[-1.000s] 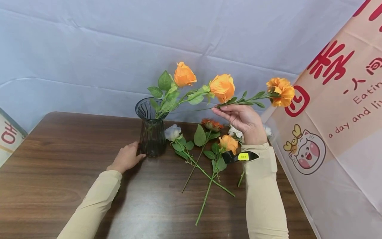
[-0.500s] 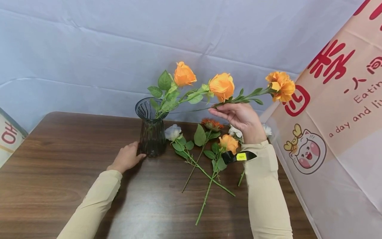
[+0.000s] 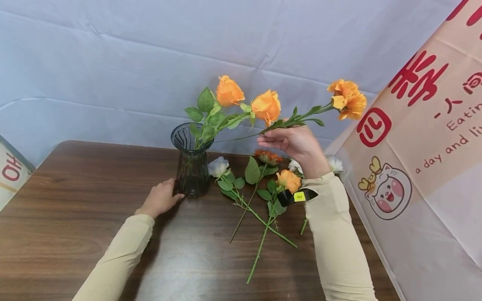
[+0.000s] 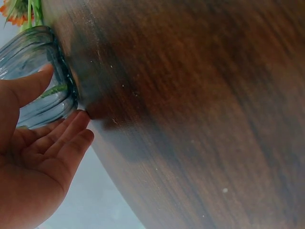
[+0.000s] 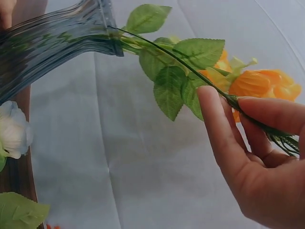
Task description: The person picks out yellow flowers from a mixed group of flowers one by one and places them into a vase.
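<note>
A dark ribbed glass vase (image 3: 192, 161) stands on the wooden table (image 3: 75, 217) with two orange roses (image 3: 229, 90) leaning out to the right. My left hand (image 3: 176, 193) rests on the table, thumb and straight fingers touching the vase (image 4: 35, 76) near its base. My right hand (image 3: 269, 136) is raised to the right of the vase and pinches the stem of an orange carnation (image 3: 348, 99), which lies almost level. In the right wrist view the thin stem (image 5: 157, 50) runs from my pinching fingers (image 5: 214, 119) to the vase mouth (image 5: 107, 24).
Loose flowers lie on the table right of the vase: a white rose (image 3: 218, 166), a red-orange bloom (image 3: 268, 156), an orange rose (image 3: 288, 180) and a white flower (image 3: 335, 164). A printed banner (image 3: 425, 167) borders the right edge. A pale cloth hangs behind.
My right hand has moved a little left and up with the carnation, tilting its head higher and bringing the stem end closer to the vase mouth. The left hand has stayed put.
</note>
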Motion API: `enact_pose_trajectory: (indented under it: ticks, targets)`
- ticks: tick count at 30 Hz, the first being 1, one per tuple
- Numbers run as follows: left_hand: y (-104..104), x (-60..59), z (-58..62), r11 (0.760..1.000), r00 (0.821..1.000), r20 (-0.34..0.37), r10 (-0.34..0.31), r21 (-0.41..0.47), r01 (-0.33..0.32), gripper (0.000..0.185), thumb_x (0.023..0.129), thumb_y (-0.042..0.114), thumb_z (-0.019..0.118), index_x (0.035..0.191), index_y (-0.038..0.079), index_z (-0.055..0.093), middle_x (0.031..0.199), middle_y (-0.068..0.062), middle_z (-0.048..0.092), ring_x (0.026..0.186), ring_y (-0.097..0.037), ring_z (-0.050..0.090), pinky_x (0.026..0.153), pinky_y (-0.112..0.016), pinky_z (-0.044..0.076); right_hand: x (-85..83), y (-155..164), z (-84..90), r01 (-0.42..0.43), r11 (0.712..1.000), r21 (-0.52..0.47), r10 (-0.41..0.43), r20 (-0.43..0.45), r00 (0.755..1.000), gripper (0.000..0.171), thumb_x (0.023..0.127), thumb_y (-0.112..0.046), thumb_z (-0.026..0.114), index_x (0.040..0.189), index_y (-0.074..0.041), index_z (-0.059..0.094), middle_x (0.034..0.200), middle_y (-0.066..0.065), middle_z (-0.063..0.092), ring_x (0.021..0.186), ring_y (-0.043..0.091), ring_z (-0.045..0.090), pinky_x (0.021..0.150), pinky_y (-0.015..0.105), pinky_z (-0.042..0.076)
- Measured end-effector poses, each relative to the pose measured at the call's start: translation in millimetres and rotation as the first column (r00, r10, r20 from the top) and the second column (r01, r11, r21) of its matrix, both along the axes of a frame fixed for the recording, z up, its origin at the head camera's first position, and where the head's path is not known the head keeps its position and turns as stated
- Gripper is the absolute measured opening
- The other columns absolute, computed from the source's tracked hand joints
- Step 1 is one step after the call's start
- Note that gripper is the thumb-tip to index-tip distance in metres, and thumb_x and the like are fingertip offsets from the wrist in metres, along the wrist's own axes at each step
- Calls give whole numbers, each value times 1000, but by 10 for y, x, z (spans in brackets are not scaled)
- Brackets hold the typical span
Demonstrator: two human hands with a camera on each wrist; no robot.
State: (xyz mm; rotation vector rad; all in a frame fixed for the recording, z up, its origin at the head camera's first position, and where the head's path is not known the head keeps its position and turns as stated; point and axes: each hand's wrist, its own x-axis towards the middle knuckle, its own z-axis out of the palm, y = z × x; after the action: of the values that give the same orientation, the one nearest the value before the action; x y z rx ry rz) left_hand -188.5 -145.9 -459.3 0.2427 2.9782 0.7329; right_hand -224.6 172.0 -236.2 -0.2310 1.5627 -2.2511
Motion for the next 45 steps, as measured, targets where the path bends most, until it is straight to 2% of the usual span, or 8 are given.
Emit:
enact_pose_trajectory:
  ticks: [9,15,22,29,37,45]
  targets:
    - [-4,-1,-4,1000,1000,-4,-8,-4,8,59,87,24,63,125,-16,41,119,-34,49,105,-47,50,86,-56,42,29,-97,-3,77,980,184,-76,-14,997,22,86,12,51,77,5,70,75,19,67,70,28,67,77,40,53]
    - [0,4,6,1000,1000,-2,-7,-8,7,60,87,24,62,124,-17,40,120,-35,48,106,-48,49,86,-56,41,58,-186,-7,125,959,255,-122,-26,992,11,84,8,58,83,5,69,76,18,66,68,27,66,77,42,52]
    - [-3,24,17,1000,1000,1,-3,-10,3,62,87,25,62,125,-18,39,121,-35,47,106,-48,48,87,-56,41,41,-268,-77,133,943,305,-110,-91,990,7,84,6,60,88,6,65,74,18,64,65,26,65,71,40,54]
    - [-2,22,5,1000,1000,-7,-3,-9,3,61,87,25,62,124,-18,39,119,-36,48,105,-48,49,86,-56,42,6,-331,-139,138,926,351,-95,-137,986,14,85,4,60,97,11,60,71,15,63,64,25,65,71,41,54]
    - [-3,20,5,1000,1000,-11,-1,-11,0,61,87,25,62,124,-18,40,119,-36,48,105,-48,49,86,-56,42,-14,-425,-191,107,923,370,-64,-128,990,9,86,3,58,93,8,59,70,13,63,63,21,64,70,38,55]
    - [12,22,21,1000,1000,-6,-1,-2,1,60,87,26,63,124,-17,41,118,-35,49,104,-48,50,86,-56,42,-22,-511,-232,91,929,358,-61,-96,994,20,87,3,58,103,13,56,70,15,63,62,21,65,71,40,54]
